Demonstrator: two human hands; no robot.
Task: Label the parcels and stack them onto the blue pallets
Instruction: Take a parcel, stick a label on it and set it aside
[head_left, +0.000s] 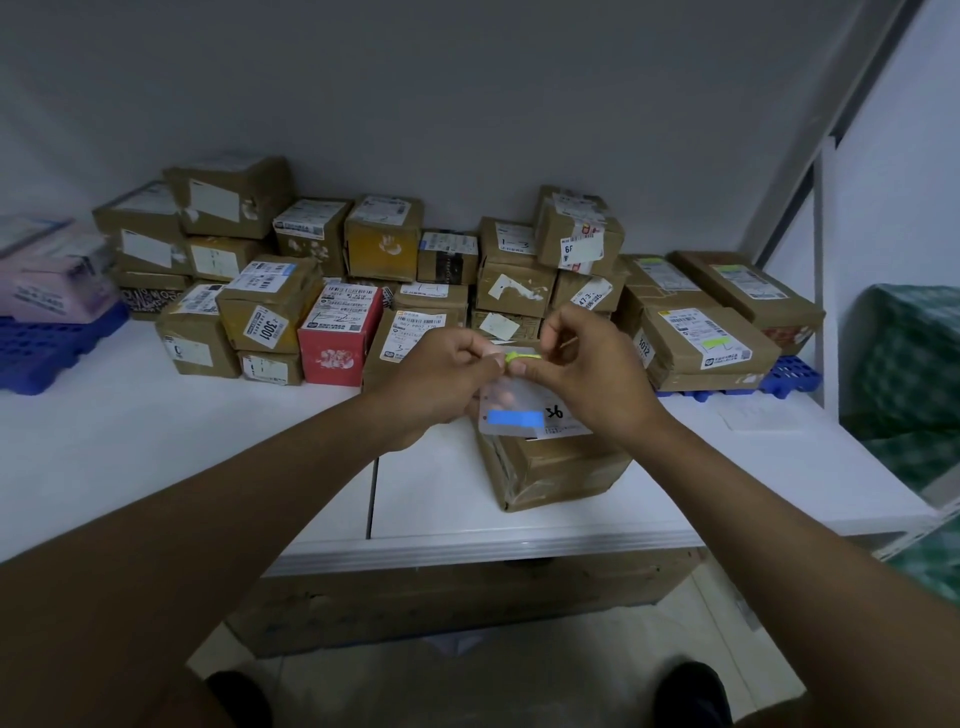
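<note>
A brown cardboard parcel (558, 465) sits on the white table (208, 441) just below my hands, its top label marked "36". My left hand (441, 374) holds a translucent sticker sheet (511, 413) carrying a blue label, and pinches the sheet's upper edge. My right hand (582, 364) pinches a small yellow-green sticker (519, 357) at the sheet's top, fingertip to fingertip with the left. Many labelled parcels (363, 291) are stacked behind. Blue pallets lie at the left (47, 348) and the right (795, 376).
Pink packets (52, 275) rest on the left blue pallet. Flat brown boxes (711, 332) lie on the right pallet. A green checked bag (909, 374) stands at the far right past a white post. A large carton (467, 597) sits under the table.
</note>
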